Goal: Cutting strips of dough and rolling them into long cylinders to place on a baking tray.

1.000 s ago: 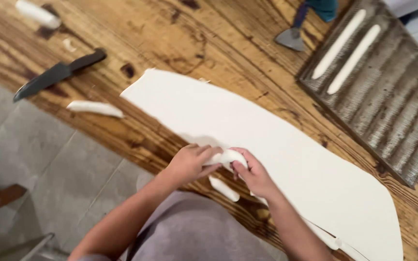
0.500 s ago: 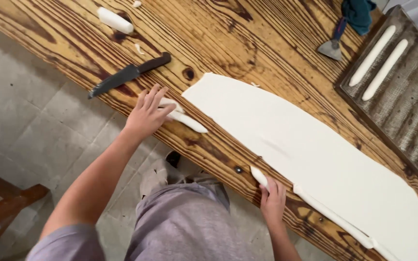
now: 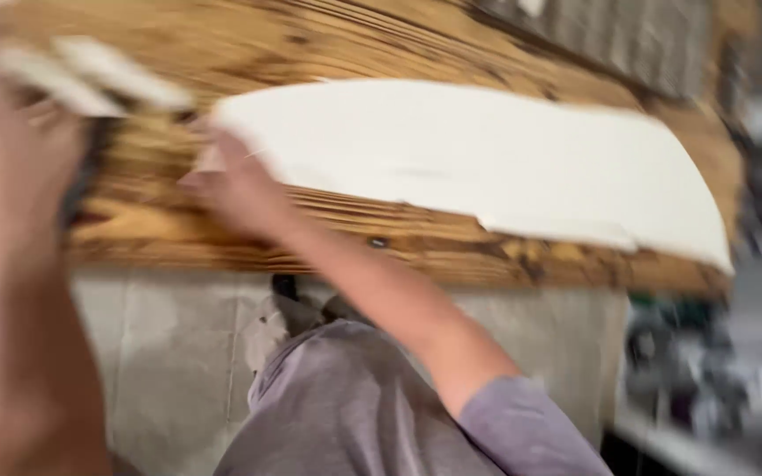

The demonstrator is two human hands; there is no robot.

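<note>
**Wooden table with a sheet of dough**

A wooden table (image 3: 451, 251) with strong dark grain carries a large flat sheet of white dough (image 3: 487, 163). Behind the sheet, at the far edge of the table, lies a grey ribbed tray (image 3: 610, 35), blurred.

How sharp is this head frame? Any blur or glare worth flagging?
Head view: heavy motion blur throughout; the left hand and the pale dough pieces at it are smeared, the right hand is soft, the dough sheet has fuzzy edges; no glare; right margin unreadable.
</note>
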